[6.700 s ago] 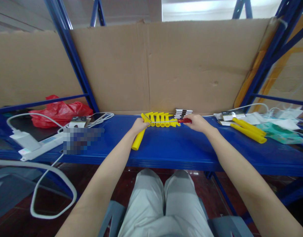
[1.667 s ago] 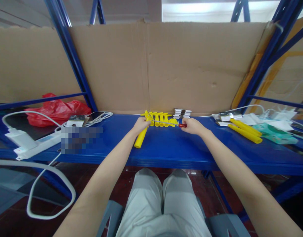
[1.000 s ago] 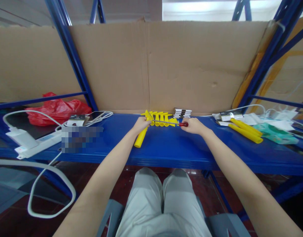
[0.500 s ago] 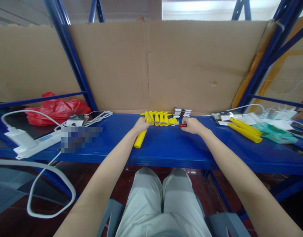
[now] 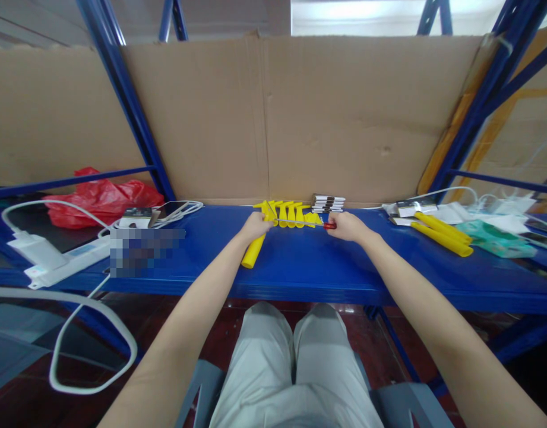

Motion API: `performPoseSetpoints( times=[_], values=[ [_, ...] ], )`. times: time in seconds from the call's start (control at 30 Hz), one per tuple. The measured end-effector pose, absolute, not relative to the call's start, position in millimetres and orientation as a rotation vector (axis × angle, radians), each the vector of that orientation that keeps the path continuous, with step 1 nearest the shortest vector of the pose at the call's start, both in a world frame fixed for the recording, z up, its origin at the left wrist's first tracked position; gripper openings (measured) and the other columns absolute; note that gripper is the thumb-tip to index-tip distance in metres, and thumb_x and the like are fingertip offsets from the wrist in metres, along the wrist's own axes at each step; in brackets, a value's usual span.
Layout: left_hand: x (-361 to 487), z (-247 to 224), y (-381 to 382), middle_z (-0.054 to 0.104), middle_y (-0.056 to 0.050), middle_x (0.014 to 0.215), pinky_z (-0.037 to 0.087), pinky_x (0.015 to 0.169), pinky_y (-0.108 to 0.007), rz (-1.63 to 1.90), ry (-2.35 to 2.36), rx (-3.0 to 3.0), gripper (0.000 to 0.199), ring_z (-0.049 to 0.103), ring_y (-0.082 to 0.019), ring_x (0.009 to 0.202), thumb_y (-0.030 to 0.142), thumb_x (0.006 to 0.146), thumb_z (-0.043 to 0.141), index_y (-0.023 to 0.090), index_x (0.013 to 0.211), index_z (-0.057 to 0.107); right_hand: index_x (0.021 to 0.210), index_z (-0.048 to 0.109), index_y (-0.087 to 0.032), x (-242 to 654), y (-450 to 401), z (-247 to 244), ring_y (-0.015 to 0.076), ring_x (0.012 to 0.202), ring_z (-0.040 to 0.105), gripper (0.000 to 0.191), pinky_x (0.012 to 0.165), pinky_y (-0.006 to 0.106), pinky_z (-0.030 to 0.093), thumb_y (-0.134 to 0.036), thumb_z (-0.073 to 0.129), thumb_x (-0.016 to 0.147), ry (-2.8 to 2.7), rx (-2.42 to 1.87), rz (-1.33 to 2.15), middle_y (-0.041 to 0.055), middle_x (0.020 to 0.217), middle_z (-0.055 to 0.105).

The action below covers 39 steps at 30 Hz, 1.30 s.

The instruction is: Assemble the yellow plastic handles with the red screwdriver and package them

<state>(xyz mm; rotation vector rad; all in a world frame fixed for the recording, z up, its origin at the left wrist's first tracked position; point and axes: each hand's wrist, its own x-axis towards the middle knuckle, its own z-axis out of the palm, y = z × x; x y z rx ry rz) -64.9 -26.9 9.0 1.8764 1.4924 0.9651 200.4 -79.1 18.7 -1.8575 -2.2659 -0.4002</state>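
Note:
My left hand (image 5: 256, 226) is closed round a yellow tool with a tube-like handle (image 5: 253, 252) that points down toward the table's front edge. In my right hand (image 5: 347, 227) is the red handle of a screwdriver (image 5: 330, 226); its thin metal shaft runs left to the head of the yellow tool by my left fingers. Several yellow pieces (image 5: 291, 215) lie in a row behind the shaft, between my hands. Just behind my right hand sits a stack of small white-and-dark packs (image 5: 328, 203). Where the screwdriver's tip meets the tool is too small to make out.
Two yellow tubes (image 5: 442, 236) lie right on the blue table (image 5: 318, 267), beside a green plastic bag (image 5: 496, 238) and white cables. At left are a red bag (image 5: 104, 199), a white power strip (image 5: 72, 261) and cables. A cardboard sheet (image 5: 344, 119) stands behind.

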Motion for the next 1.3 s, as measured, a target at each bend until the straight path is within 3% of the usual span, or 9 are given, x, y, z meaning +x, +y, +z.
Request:
performPoseSetpoints(
  times=[0.3,0.53,0.9,1.3],
  values=[
    [-63,11,-32,0.047,0.004,0.041,0.036,0.049,-0.022,0.956,1.487,1.86,0.018,0.048,-0.01,0.044,0.01,0.065,0.058,0.016,0.05,0.051,0.085,0.069,-0.021,204,-81,23,0.0221,0.083,0.065,0.019,0.065,0.027,0.037,-0.03,0.053,0.078,-2.313,-1.88,-0.332,0.0058,0.085,0.072],
    [-60,11,-34,0.048,0.003,0.042,0.038,0.05,-0.021,0.899,1.512,1.906,0.019,0.049,-0.011,0.045,0.01,0.066,0.057,0.016,0.049,0.052,0.077,0.065,-0.019,206,-81,23,0.0168,0.069,0.06,0.01,0.058,0.024,0.035,-0.025,0.059,0.072,-2.342,-1.89,-0.262,0.0041,0.073,0.069],
    [-55,9,-36,0.057,-0.002,0.052,0.043,0.055,-0.023,0.771,1.642,1.982,0.015,0.061,-0.016,0.059,0.013,0.068,0.06,0.016,0.054,0.055,0.079,0.064,-0.02,210,-77,20,0.0171,0.071,0.061,0.011,0.06,0.024,0.036,-0.025,0.056,0.072,-2.379,-1.83,-0.164,0.0033,0.076,0.069],
    [-54,10,-36,0.05,0.001,0.044,0.04,0.051,-0.023,0.819,1.574,1.812,0.021,0.05,-0.011,0.046,0.01,0.068,0.059,0.015,0.049,0.052,0.085,0.06,-0.02,203,-81,19,0.0201,0.076,0.061,0.012,0.059,0.025,0.034,-0.024,0.056,0.074,-2.338,-1.906,-0.324,0.0069,0.083,0.069]
  ],
)
